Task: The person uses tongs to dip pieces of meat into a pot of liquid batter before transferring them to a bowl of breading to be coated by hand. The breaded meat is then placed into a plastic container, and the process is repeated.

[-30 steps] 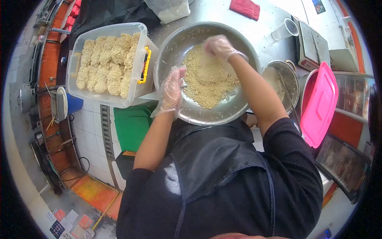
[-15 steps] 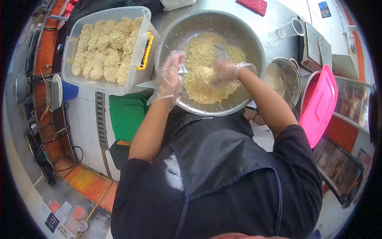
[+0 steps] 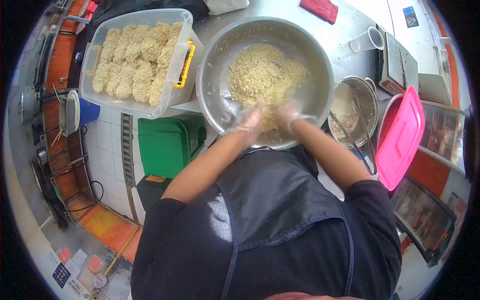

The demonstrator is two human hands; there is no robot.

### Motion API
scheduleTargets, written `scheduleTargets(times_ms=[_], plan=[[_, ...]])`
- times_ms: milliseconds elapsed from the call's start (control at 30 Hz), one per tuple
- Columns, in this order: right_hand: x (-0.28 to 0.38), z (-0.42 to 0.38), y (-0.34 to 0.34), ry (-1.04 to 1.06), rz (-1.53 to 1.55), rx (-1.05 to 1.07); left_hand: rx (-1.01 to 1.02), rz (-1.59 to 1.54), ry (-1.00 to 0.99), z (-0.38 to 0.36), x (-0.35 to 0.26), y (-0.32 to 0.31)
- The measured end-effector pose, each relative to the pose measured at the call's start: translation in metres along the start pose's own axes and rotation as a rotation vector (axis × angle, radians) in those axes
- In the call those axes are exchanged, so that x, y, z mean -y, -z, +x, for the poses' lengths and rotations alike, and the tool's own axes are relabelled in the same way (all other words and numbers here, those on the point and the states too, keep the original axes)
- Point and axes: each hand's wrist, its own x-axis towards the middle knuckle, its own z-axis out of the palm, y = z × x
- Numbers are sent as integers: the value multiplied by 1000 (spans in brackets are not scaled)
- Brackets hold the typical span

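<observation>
Pale crumbs (image 3: 267,67) lie against and beyond both gloved hands in the head view; left hand (image 3: 248,120) and right hand (image 3: 288,114) blur with motion, apparently disturbing the heap, though whether either grasps anything I cannot tell. Around them curves a steel bowl (image 3: 320,95); leftward sits a tub (image 3: 134,111).

Commercial kitchen | large metal bowl (image 3: 212,55) of crumbs (image 3: 260,70) | tub (image 3: 172,92) of coated pieces (image 3: 142,60) | steel counter (image 3: 280,9)

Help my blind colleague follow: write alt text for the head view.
Blurred, gloved left hand and right hand work pale crumbs in a wide metal bowl. A clear tub of coated pieces sits left, a metal pot right.
</observation>
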Motion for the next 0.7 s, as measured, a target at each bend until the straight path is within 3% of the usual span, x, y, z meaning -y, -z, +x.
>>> scheduleTargets(times_ms=[33,100,133,167,233,300,333,400,467,533,567,633,667,700], plan=[[6,11,-30,-3,239,1,0,1,-2,19,14,3],[13,30,-78,-12,719,1,252,-354,-139,68,52,13],[13,36,-83,-13,958,-2,255,-352,-144,57,40,16],[12,28,-61,-10,963,-8,214,-445,-253,32,19,22],[18,-9,18,381,239,-182,169,-530,-359,5,-10,33],[31,0,46,-44,817,-196,21,-556,-433,-6,-20,44],[35,-1,58,-41,821,-195,19,-552,-435,-7,-19,49],[41,1,81,162,530,-411,-1,-297,-502,-10,-17,56],[59,35,78,303,770,-5,33,-281,-528,-12,-13,59],[82,50,72,718,69,112,96,-79,-743,0,4,68],[94,56,64,719,78,109,96,-69,-743,0,9,70],[108,70,56,673,-222,-6,40,121,-1049,-1,10,70],[101,79,56,673,-211,-14,44,133,-1052,-7,10,70],[87,88,57,509,244,205,33,230,-1049,-15,11,70]])
